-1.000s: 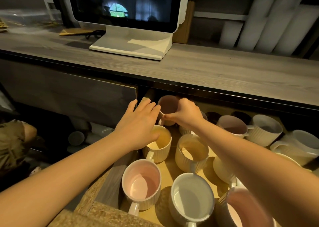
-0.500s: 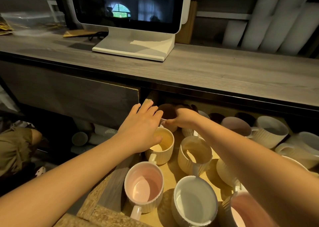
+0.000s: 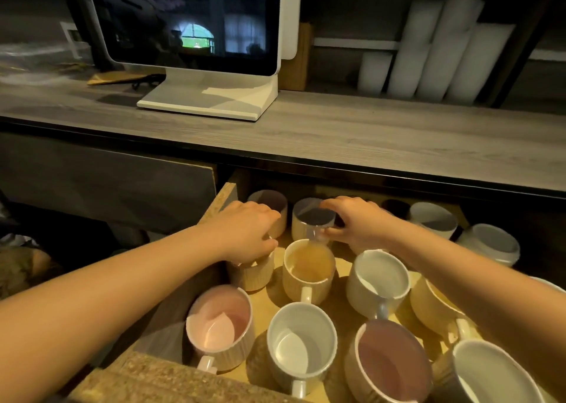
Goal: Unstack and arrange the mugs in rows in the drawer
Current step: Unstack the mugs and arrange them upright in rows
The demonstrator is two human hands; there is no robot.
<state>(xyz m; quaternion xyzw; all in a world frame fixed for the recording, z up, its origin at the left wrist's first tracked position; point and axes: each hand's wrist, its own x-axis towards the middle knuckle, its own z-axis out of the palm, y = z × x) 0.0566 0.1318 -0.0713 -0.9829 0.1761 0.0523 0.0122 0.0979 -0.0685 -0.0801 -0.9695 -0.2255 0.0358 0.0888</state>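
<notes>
An open wooden drawer (image 3: 165, 378) under the counter holds several ribbed mugs standing upright. My left hand (image 3: 245, 234) lies over a yellow mug (image 3: 255, 275) at the drawer's left side, fingers curled round its rim. My right hand (image 3: 356, 223) reaches to a cream mug (image 3: 307, 221) in the back row and pinches its handle. A dark pink mug (image 3: 269, 202) stands in the back left corner. In front are a yellow mug (image 3: 309, 267), a pink mug (image 3: 219, 326) and a white mug (image 3: 301, 338).
The grey counter edge (image 3: 367, 172) overhangs the back of the drawer. A monitor on a white stand (image 3: 211, 96) sits on the counter, with white rolls (image 3: 435, 53) behind. More mugs (image 3: 490, 244) crowd the drawer's right side.
The dark pink mug that my right hand held now stands in the back left corner. My right hand has shifted right to the cream mug. My left hand still covers the yellow mug.
</notes>
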